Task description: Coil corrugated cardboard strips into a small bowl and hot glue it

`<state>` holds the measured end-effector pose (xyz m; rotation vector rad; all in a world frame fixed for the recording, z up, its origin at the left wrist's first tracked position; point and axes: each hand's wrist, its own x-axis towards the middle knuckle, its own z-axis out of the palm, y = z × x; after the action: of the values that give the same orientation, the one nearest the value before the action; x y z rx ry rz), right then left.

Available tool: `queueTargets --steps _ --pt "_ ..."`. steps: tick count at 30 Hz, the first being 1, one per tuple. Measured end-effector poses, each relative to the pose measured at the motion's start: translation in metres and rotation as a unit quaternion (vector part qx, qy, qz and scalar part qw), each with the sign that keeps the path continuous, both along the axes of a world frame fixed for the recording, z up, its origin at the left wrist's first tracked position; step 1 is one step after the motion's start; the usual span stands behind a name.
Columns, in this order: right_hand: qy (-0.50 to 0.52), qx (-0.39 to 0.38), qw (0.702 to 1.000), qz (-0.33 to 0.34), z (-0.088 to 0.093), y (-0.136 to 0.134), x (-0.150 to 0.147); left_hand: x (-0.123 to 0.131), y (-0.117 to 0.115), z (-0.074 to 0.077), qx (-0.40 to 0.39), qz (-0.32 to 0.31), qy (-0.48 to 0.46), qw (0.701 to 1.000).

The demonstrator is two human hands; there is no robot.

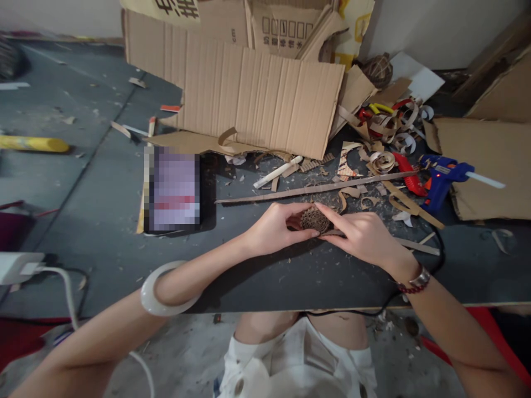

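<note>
In the head view I see a small cardboard coil [314, 219], a strip of brown corrugated card wound tight into a round disc with its ridged edge facing up. It sits just above the dark table [103, 232], slightly right of centre, held between both hands. My left hand [271, 228] comes in from 8 o'clock, its fingers curled together and clamped on the coil's left side, a pale bangle [160, 290] on that forearm. My right hand [360, 235] comes in from 4 o'clock, forefinger laid over the coil's top and thumb pressed under it, fingers closed on its right side; a beaded bracelet [417, 282] circles that wrist. Just beyond the hands, toward 12 o'clock, lies a long cardboard strip [319, 189], with a blue glue gun [443, 176] at 2 o'clock among curled offcuts. At 12 o'clock a cardboard box [286, 22] stands behind a flat corrugated sheet [265, 99]; I cannot tell what is inside it.
</note>
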<state>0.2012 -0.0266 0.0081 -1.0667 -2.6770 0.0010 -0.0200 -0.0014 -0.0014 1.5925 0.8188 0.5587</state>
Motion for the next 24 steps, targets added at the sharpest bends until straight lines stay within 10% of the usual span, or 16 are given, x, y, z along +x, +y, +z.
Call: queueTargets --steps 24 --pt "0.085 0.019 0.995 -0.057 -0.0036 -0.0015 -0.0024 0.0022 -0.003 0.0019 -0.029 0.009 -0.016 0.999"
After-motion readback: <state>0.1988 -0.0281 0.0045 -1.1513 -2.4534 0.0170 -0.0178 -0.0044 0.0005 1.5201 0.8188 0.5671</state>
